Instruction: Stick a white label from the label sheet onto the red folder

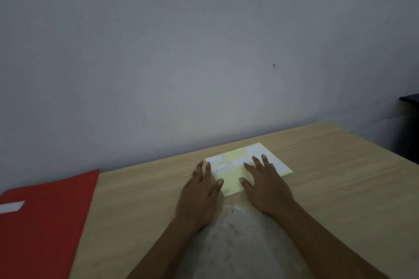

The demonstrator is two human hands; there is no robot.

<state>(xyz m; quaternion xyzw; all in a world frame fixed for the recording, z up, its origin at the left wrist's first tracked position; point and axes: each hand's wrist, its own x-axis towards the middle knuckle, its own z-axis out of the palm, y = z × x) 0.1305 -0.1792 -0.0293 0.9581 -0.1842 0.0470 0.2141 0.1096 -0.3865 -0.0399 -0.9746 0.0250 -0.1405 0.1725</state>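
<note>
A pale yellow label sheet [235, 176] with several white labels [255, 149] lies flat on the wooden table, straight ahead of me. My left hand [200, 190] rests palm down on the sheet's left edge, fingers apart. My right hand [265, 180] lies flat on the sheet's middle, fingers spread over the labels. Neither hand holds anything. The red folder [45, 222] lies at the far left of the table, apart from both hands, with one white label [11, 206] stuck near its left edge.
The wooden table [328, 188] stands against a plain grey wall. A dark piece of furniture [410, 99] shows at the right edge. My light-coloured shirt fills the bottom centre, against the table's near edge.
</note>
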